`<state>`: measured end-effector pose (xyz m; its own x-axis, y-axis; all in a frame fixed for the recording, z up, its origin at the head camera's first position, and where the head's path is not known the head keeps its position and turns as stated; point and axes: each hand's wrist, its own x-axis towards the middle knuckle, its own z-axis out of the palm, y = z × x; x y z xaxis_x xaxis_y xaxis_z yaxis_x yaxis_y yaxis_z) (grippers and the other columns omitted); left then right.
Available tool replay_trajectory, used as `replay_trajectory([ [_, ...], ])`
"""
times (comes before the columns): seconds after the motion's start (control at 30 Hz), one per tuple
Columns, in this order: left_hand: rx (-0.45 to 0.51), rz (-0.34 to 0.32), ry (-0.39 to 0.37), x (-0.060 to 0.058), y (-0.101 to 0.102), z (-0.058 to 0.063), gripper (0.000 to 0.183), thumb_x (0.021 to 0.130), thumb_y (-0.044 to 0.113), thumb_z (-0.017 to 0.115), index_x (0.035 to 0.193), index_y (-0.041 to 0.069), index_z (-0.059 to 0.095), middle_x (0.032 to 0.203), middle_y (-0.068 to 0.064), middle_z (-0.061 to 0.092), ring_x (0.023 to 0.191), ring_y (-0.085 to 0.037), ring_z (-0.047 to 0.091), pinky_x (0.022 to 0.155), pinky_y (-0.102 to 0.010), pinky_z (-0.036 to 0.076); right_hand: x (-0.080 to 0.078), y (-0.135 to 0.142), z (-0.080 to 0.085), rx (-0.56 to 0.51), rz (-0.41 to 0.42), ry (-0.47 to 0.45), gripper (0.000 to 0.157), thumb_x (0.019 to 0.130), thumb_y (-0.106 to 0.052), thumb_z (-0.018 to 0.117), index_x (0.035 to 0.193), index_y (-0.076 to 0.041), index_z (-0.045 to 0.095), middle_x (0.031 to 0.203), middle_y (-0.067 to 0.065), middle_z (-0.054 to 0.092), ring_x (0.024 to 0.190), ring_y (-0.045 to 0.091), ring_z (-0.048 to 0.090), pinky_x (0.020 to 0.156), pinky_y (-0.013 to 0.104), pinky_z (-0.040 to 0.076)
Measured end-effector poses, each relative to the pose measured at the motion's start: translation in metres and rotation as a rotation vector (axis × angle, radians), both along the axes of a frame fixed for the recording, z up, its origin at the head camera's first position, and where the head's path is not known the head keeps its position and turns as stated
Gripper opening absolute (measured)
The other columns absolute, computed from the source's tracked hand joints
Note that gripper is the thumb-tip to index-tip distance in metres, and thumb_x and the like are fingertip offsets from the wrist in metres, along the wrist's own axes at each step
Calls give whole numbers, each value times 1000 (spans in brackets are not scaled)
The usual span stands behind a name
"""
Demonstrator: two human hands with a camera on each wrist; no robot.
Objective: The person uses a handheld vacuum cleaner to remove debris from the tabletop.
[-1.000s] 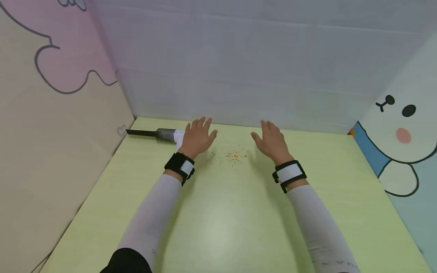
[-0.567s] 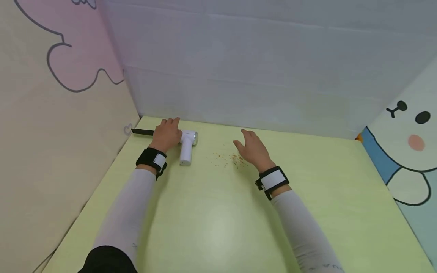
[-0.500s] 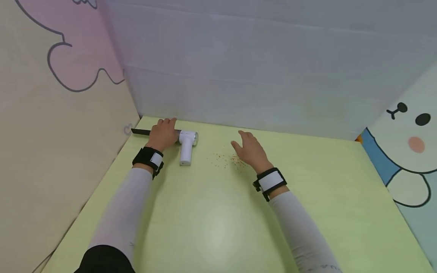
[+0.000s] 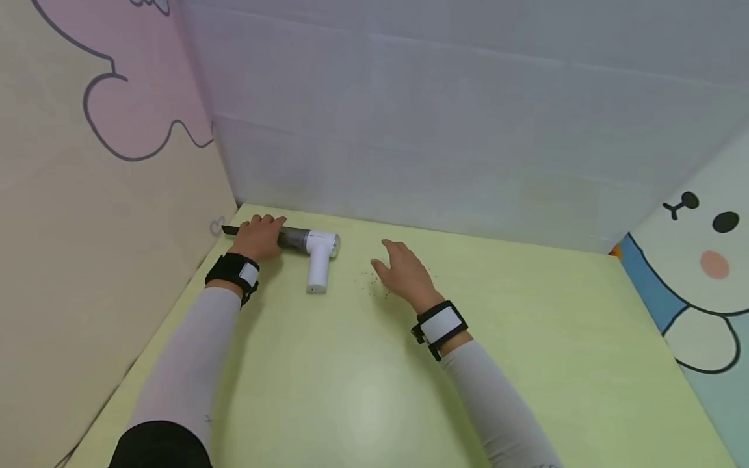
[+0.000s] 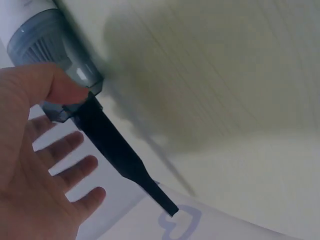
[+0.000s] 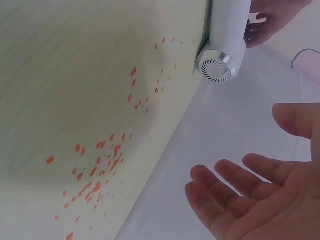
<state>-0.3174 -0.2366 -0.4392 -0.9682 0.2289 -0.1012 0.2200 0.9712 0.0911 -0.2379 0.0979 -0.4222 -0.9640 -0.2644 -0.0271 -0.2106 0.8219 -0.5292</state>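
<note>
A white and grey handheld vacuum (image 4: 320, 242) with a black crevice nozzle (image 5: 117, 147) lies at the back left of the table, its handle towards the person. My left hand (image 4: 257, 238) is over the nozzle end. The left wrist view has the thumb (image 5: 70, 90) across the joint of nozzle and grey dust cup, while the other fingers are spread and apart from the nozzle. My right hand (image 4: 406, 276) hovers with loosely extended fingers, holding nothing. Orange crumbs (image 6: 97, 187) lie scattered on the table beneath it, mostly hidden in the head view.
The pale yellow-green table (image 4: 363, 377) meets a white back wall (image 4: 409, 130). Side panels with cartoon drawings stand at the left (image 4: 117, 227) and right (image 4: 702, 273). Both wrists wear black straps.
My left hand has moved left from beside the vacuum's white body to its nozzle end. My right hand has shifted left, over the crumbs. The head view has turned slightly.
</note>
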Motion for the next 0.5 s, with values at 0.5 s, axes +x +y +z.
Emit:
replay_trajectory([
  [0.5, 115, -34, -25, -1, -12, -18, 67, 85, 21, 72, 145, 8, 46, 130, -26, 61, 112, -47, 58, 105, -66, 34, 15, -38, -6, -1, 71, -20, 57, 106, -37, 53, 151, -6, 43, 150, 16, 49, 138, 32, 48, 112, 45, 41],
])
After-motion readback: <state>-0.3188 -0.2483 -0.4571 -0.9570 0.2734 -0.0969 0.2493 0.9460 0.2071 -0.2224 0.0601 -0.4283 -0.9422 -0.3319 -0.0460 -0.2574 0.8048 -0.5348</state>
